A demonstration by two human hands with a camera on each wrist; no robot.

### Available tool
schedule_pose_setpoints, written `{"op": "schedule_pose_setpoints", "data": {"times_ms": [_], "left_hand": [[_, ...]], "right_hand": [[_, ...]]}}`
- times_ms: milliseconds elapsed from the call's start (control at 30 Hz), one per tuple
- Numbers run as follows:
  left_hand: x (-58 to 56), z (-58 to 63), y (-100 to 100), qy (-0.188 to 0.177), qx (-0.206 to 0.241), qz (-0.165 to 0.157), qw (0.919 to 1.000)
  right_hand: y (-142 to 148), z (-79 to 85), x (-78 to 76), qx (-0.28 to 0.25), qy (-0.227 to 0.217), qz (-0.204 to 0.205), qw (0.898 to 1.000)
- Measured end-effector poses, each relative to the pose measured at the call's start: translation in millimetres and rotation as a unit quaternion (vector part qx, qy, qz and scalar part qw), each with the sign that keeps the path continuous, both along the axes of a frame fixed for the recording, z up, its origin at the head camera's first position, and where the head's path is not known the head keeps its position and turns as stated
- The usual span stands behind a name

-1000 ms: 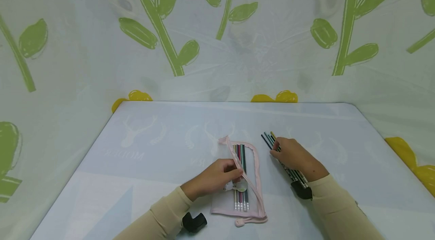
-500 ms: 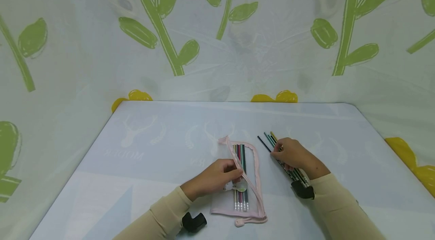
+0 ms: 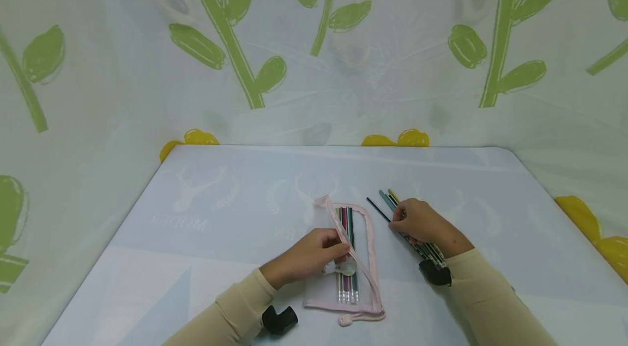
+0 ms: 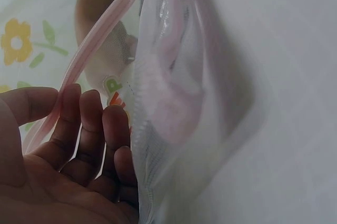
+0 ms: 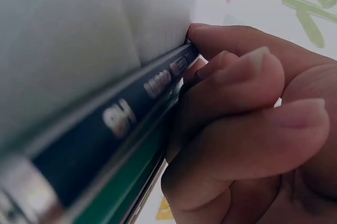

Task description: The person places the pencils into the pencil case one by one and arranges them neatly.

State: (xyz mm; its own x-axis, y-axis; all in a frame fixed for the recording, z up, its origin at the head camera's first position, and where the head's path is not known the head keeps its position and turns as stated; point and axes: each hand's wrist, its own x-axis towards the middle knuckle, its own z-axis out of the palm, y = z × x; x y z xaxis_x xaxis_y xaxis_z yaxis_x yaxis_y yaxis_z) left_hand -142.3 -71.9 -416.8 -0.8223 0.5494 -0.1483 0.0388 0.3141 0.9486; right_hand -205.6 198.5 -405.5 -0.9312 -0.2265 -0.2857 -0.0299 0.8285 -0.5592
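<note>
My left hand pinches the pink zipper edge of a see-through mesh pencil pouch between thumb and forefinger, lifting its mouth. Inside the pouch lie several pencils, their metal ends towards me. Right of the pouch, my right hand pinches a dark blue pencil with thumb and fingertips. That dark blue pencil, printed with silver letters, runs close above a green pencil in the right wrist view. Several loose pencils fan out under the right hand, which partly hides them.
The white table carries faint printed deer and letters. Black wrist devices sit under both wrists, one at the left and one at the right. A flower-printed curtain hangs behind the table.
The dark blue pencil has slid leftward, its tip parting from the other loose pencils. My left hand and the pouch have stayed in place.
</note>
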Motion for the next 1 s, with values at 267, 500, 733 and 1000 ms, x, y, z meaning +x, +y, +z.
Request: {"op": "schedule_pose_setpoints", "data": {"times_ms": [267, 500, 733, 1000], "left_hand": [[-0.2, -0.6, 0, -0.002, -0.002, 0.003, 1.0], [-1.1, -1.6, 0, -0.002, -0.002, 0.002, 1.0], [-1.5, -1.3, 0, -0.003, -0.004, 0.001, 1.0], [-1.4, -2.5, 0, -0.005, -0.002, 0.0, 1.0]], "right_hand": [[-2, 1.1, -1.4, 0.004, 0.011, 0.004, 1.0], [-2, 5.5, -1.7, -0.01, 0.063, 0.027, 0.998], [-5, 15.0, 0.4, -0.029, 0.083, 0.019, 0.996], [-4, 20.0, 0.1, -0.075, 0.092, 0.002, 0.993]]}}
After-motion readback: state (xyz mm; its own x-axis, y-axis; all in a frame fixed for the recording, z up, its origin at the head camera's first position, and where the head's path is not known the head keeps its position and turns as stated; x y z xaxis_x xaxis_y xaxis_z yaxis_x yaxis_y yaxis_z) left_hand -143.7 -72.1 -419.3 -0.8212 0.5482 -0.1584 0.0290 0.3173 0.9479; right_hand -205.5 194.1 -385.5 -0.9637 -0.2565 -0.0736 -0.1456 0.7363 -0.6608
